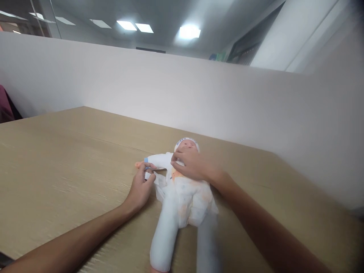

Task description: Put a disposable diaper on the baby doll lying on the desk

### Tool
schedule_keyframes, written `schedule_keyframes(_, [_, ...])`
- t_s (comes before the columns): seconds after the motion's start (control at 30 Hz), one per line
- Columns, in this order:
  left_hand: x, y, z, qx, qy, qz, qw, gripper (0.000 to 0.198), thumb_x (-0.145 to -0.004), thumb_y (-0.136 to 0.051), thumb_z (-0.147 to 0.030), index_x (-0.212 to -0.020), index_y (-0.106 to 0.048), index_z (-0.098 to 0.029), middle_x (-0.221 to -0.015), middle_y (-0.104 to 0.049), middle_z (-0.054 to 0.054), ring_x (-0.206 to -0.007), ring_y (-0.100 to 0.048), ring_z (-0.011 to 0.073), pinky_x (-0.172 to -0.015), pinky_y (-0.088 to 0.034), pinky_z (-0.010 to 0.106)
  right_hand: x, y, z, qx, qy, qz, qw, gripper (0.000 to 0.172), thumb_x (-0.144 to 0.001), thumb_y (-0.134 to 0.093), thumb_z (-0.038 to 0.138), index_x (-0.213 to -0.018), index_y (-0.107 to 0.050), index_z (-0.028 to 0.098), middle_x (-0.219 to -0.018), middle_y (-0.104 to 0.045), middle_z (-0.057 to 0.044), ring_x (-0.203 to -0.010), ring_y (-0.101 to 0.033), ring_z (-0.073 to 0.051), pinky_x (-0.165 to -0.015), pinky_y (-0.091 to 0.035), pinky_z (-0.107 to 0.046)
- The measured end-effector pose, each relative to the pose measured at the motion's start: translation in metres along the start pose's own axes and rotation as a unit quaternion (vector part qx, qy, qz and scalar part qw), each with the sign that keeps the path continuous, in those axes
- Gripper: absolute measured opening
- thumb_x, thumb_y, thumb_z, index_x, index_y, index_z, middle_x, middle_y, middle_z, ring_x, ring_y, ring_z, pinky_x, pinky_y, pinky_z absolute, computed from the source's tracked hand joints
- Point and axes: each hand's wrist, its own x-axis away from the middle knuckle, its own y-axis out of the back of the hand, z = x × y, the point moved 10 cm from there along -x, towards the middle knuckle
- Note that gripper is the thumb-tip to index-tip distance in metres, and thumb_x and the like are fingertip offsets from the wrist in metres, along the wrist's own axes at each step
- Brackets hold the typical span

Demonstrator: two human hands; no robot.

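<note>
A baby doll lies on its back on the table, head away from me. It wears a white printed cap, a white top with a blue cuff, and white leg coverings. Around its hips is a white diaper with pale orange patches; one side flap spreads out to the left. My left hand has thumb and forefinger closed on the end of that flap, beside the doll's arm. Over the doll's chest lies my right hand, its curved fingers apart, hiding part of the top and chin.
The tan table top runs back to a white partition wall. Lit ceiling panels show above the wall. Something maroon stands at the far left edge.
</note>
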Motion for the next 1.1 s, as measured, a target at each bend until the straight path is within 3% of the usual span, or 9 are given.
schedule_keyframes(0.1, [0.001, -0.001, -0.002, 0.007, -0.005, 0.006, 1.000, 0.024, -0.092, -0.054, -0.025, -0.114, -0.064, -0.022, -0.113, -0.060, 0.003, -0.097, -0.059, 0.0206, -0.086, -0.045, 0.032, -0.001, -0.002, -0.021, -0.028, -0.083, 0.042, 0.995, 0.027, -0.109, -0.057, 0.043, -0.102, -0.071, 0.021, -0.112, -0.075, -0.009, -0.115, -0.067, -0.031, -0.096, -0.049, -0.043])
schedule_keyframes(0.2, [0.000, -0.002, -0.001, 0.012, -0.001, 0.012, 1.000, 0.023, -0.092, -0.054, -0.025, -0.113, -0.064, -0.023, -0.114, -0.060, 0.003, -0.096, -0.058, 0.0204, -0.086, -0.044, 0.032, -0.006, -0.014, -0.031, -0.056, -0.136, 0.111, 0.983, 0.032, -0.105, -0.062, 0.053, -0.106, -0.067, 0.022, -0.088, -0.075, -0.006, -0.085, -0.072, -0.027, -0.073, -0.048, -0.037])
schedule_keyframes(0.33, [-0.001, -0.002, -0.003, 0.008, -0.011, 0.012, 1.000, 0.023, -0.091, -0.055, -0.025, -0.111, -0.066, -0.023, -0.113, -0.060, 0.003, -0.100, -0.057, 0.0218, -0.087, -0.044, 0.032, -0.011, -0.018, -0.036, -0.058, -0.155, 0.150, 0.975, 0.039, -0.099, -0.070, 0.060, -0.093, -0.064, 0.022, -0.083, -0.074, -0.005, -0.081, -0.071, -0.026, -0.068, -0.046, -0.034])
schedule_keyframes(0.47, [0.000, -0.003, -0.006, 0.007, -0.025, 0.012, 1.000, 0.024, -0.091, -0.054, -0.022, -0.110, -0.067, -0.023, -0.112, -0.061, 0.004, -0.106, -0.058, 0.0240, -0.089, -0.045, 0.033, -0.010, -0.014, -0.027, -0.091, -0.107, 0.165, 0.976, 0.042, -0.097, -0.069, 0.061, -0.085, -0.064, 0.021, -0.091, -0.074, -0.005, -0.083, -0.069, -0.022, -0.068, -0.046, -0.032])
schedule_keyframes(0.6, [0.001, -0.005, -0.003, 0.018, -0.016, 0.025, 0.999, 0.026, -0.092, -0.052, -0.021, -0.114, -0.067, -0.024, -0.109, -0.061, 0.003, -0.098, -0.058, 0.0227, -0.085, -0.044, 0.033, -0.002, -0.008, -0.022, -0.168, -0.095, 0.164, 0.967, 0.041, -0.103, -0.060, 0.062, -0.100, -0.062, 0.021, -0.098, -0.072, -0.003, -0.070, -0.064, -0.016, -0.062, -0.047, -0.029])
schedule_keyframes(0.73, [0.000, -0.005, -0.002, 0.027, -0.013, 0.025, 0.999, 0.026, -0.090, -0.053, -0.022, -0.113, -0.066, -0.024, -0.108, -0.060, 0.002, -0.094, -0.057, 0.0217, -0.086, -0.044, 0.034, 0.003, -0.013, -0.020, -0.260, -0.106, 0.178, 0.943, 0.037, -0.106, -0.062, 0.051, -0.129, -0.056, 0.023, -0.088, -0.068, 0.002, -0.064, -0.059, -0.014, -0.060, -0.047, -0.026])
schedule_keyframes(0.83, [0.000, -0.004, -0.006, 0.023, -0.021, 0.021, 0.999, 0.026, -0.090, -0.053, -0.020, -0.111, -0.066, -0.024, -0.112, -0.060, 0.003, -0.103, -0.057, 0.0228, -0.091, -0.043, 0.034, 0.000, -0.019, -0.022, -0.276, -0.109, 0.156, 0.942, 0.047, -0.104, -0.066, 0.041, -0.146, -0.052, 0.025, -0.102, -0.071, 0.001, -0.060, -0.057, -0.012, -0.058, -0.046, -0.026])
schedule_keyframes(0.93, [0.001, -0.003, -0.012, 0.014, -0.036, 0.018, 0.999, 0.026, -0.090, -0.053, -0.019, -0.110, -0.067, -0.024, -0.116, -0.059, 0.004, -0.115, -0.055, 0.0241, -0.099, -0.042, 0.035, -0.005, -0.023, -0.021, -0.200, -0.087, 0.104, 0.970, 0.037, -0.102, -0.067, 0.029, -0.138, -0.065, 0.025, -0.123, -0.072, -0.004, -0.081, -0.068, -0.016, -0.071, -0.051, -0.029])
schedule_keyframes(1.1, [0.001, -0.003, -0.010, 0.009, -0.029, 0.019, 0.999, 0.025, -0.093, -0.051, -0.020, -0.112, -0.067, -0.024, -0.118, -0.056, 0.003, -0.115, -0.054, 0.0223, -0.093, -0.042, 0.033, 0.005, -0.009, 0.008, -0.115, 0.048, 0.008, 0.992, 0.026, -0.101, -0.059, 0.012, -0.121, -0.073, 0.022, -0.123, -0.073, -0.004, -0.119, -0.064, -0.024, -0.107, -0.047, -0.041])
